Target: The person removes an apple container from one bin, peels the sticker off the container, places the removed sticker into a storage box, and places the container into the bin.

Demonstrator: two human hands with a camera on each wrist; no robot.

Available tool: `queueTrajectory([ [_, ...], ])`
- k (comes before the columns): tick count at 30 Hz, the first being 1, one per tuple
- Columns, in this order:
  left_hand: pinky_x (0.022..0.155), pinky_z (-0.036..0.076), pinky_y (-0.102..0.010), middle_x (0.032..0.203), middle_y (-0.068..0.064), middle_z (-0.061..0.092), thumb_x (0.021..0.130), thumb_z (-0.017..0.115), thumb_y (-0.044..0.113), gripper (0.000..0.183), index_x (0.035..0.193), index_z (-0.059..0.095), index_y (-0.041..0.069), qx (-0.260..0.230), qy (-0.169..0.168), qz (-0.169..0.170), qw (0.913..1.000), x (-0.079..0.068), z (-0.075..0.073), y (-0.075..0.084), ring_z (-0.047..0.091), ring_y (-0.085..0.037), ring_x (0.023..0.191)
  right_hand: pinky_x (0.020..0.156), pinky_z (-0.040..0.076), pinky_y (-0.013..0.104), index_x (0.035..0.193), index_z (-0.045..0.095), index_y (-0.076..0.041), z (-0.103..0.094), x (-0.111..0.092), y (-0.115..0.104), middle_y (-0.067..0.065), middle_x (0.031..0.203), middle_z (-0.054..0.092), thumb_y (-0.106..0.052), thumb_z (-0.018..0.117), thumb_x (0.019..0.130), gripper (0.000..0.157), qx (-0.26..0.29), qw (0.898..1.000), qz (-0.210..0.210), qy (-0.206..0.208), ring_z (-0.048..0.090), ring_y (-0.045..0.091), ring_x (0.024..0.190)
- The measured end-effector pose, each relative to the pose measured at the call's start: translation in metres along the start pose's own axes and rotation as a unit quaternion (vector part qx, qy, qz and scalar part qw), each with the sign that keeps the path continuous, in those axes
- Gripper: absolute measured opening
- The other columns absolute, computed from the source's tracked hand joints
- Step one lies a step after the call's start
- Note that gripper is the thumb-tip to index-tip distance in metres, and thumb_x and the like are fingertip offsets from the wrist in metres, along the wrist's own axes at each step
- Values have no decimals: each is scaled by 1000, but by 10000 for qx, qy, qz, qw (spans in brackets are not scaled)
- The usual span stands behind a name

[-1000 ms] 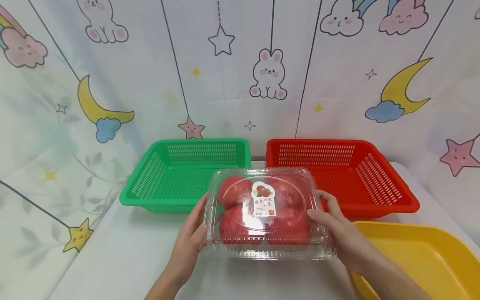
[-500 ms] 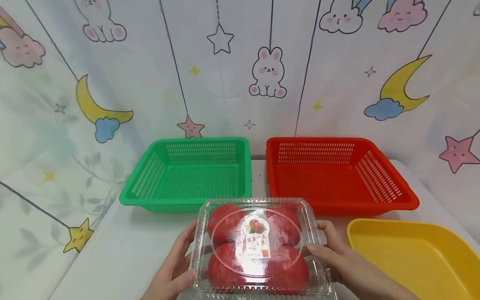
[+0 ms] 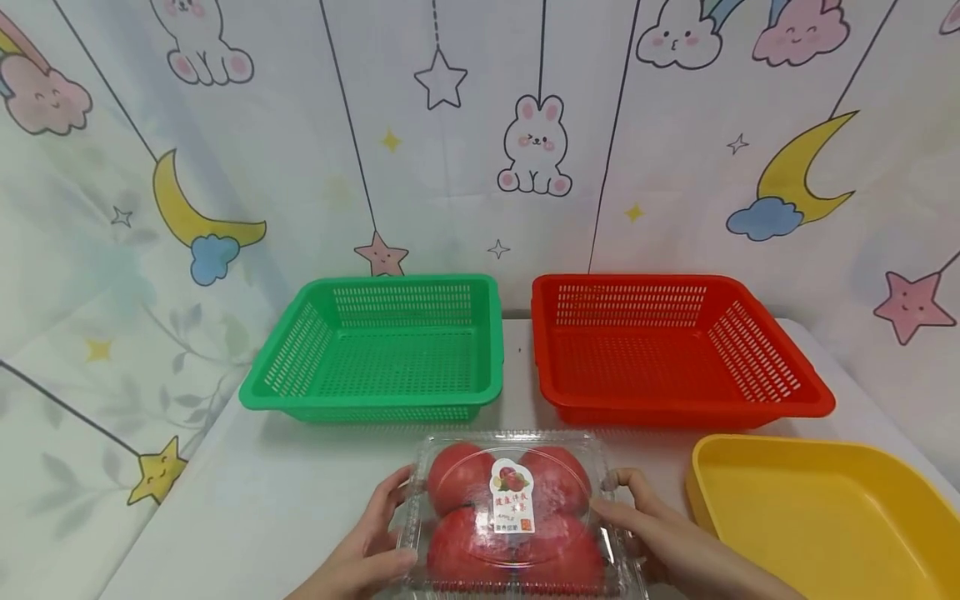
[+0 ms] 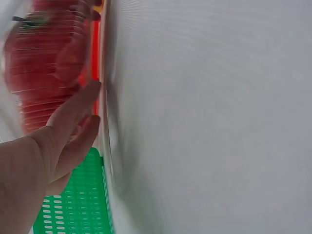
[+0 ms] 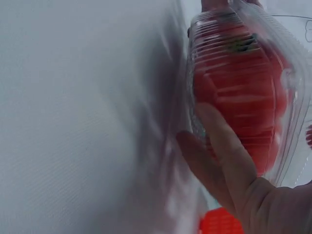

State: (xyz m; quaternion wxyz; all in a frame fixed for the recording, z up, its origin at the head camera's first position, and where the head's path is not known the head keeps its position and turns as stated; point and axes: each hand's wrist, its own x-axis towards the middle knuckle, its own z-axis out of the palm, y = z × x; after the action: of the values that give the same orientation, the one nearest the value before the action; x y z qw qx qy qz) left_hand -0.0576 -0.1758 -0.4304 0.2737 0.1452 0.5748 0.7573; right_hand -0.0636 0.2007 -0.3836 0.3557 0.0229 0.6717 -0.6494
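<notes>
A clear plastic box of apples [image 3: 513, 479] is at the front middle of the head view, with several red apples under its lid and a white label on top. My left hand [image 3: 372, 540] grips its left side, thumb along the lid's edge. On the opposite side my right hand [image 3: 654, 531] holds it, thumb on the lid's right part. In the left wrist view, the fingers [image 4: 73, 112] lie along the box's lower side near the white tabletop. Similarly, fingers [image 5: 222, 141] of the right hand touch the box's ridged wall in the right wrist view.
A green basket [image 3: 405, 400] stands at the back left and a red basket [image 3: 675, 408] at the back right of the white table [image 3: 247, 500]. To the right of my right hand is a yellow tray [image 3: 817, 500]. A patterned curtain [image 3: 450, 167] hangs behind.
Both hands have brought the box of apples toward me and down, away from the front of the baskets. Their hold on its sides continues.
</notes>
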Motion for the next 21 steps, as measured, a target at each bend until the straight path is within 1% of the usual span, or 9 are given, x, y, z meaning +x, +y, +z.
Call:
queueTrajectory([
  [3,99,48,-51,162,-26,3,98,57,21,89,159,-6,11,15,182,-326,9993,3,1,2,47,-35,129,79,55,40,132,17,-10,-3,7,4,16,112,55,-40,48,106,51,-101,9998,-127,133,61,29,93],
  [6,101,47,-48,163,-28,5,99,58,21,88,160,-4,8,202,284,-405,9986,5,1,5,46,-37,132,76,54,40,132,18,-9,-5,11,8,14,106,57,-40,48,106,50,-117,9994,-210,253,61,28,90],
  [8,102,45,-45,162,-31,6,99,59,21,89,159,-3,3,440,278,-310,9982,7,1,7,44,-42,134,76,55,41,132,18,-9,-6,12,10,14,105,58,-38,48,107,50,-100,9992,-298,253,62,28,90],
  [10,103,43,-41,162,-32,7,99,60,20,89,159,-2,1,619,254,-227,9975,9,1,8,38,-45,138,77,56,43,133,17,-9,-7,13,12,14,106,57,-38,48,107,50,-102,9989,-358,291,62,29,92],
  [14,104,41,-39,162,-31,11,99,61,19,88,160,0,2,779,222,-146,9966,13,2,10,30,-47,142,79,57,46,135,21,-7,-9,13,13,15,111,57,-38,47,107,50,-204,9978,-392,488,63,30,95],
  [16,103,42,-42,162,-30,13,99,62,20,87,160,2,2,930,242,-108,9953,14,3,10,31,-49,141,80,56,46,138,25,-5,-9,11,12,14,114,56,-39,48,107,51,-372,9964,-399,648,62,30,96],
  [18,102,44,-46,161,-30,17,99,64,21,87,160,5,4,1219,327,-149,9919,14,2,11,33,-51,140,80,57,44,140,31,0,-9,9,10,14,115,56,-36,51,106,54,-619,9934,-512,819,61,28,97],
  [20,99,47,-51,159,-30,20,97,66,23,88,161,8,7,1571,423,-199,9865,14,1,14,35,-52,138,78,58,42,144,34,4,-10,6,6,14,116,55,-32,56,104,58,-955,9877,-696,1027,60,27,98],
  [21,99,48,-51,159,-29,22,97,67,24,88,161,8,8,1751,469,-209,9832,13,0,16,35,-52,137,77,59,40,144,35,4,-10,4,2,13,115,55,-31,60,102,60,-1263,9826,-765,1128,60,26,98],
])
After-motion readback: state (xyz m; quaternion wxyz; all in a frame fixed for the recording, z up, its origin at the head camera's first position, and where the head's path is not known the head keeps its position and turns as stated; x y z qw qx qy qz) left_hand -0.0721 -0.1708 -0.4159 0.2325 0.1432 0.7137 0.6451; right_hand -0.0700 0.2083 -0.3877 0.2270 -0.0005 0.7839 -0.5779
